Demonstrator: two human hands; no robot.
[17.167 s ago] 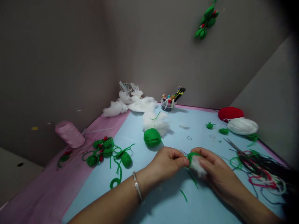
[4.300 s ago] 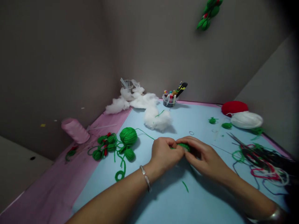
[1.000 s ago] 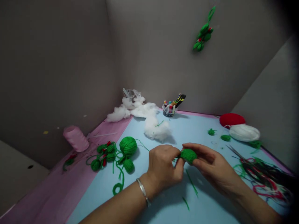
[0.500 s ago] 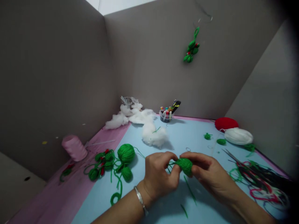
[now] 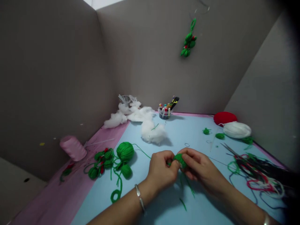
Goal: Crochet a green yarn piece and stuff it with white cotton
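Both hands meet over the light blue mat (image 5: 201, 200) near its front. My left hand (image 5: 161, 170) and my right hand (image 5: 199, 167) are closed together on a small green crocheted piece (image 5: 179, 158), which shows only between the fingertips. Loose green yarn ends (image 5: 187, 187) trail down from it onto the mat. A green yarn ball (image 5: 125, 151) lies to the left, its strand running toward my hands. Left of that ball sits a cluster of finished green and red crocheted pieces (image 5: 103, 157).
White stuffing (image 5: 152, 132) lies behind the hands, with a clear cup of small tools (image 5: 165, 111) at the back. Red yarn (image 5: 224, 117) and white yarn (image 5: 236, 129) lie back right, tangled cords (image 5: 257, 175) at right. A pink spool (image 5: 72, 147) sits left. A green ornament (image 5: 188, 39) hangs on the wall.
The green piece, in plain sight half a second ago between my fingertips, is now mostly covered by my closing fingers. My head has turned slightly, shifting the scene left.
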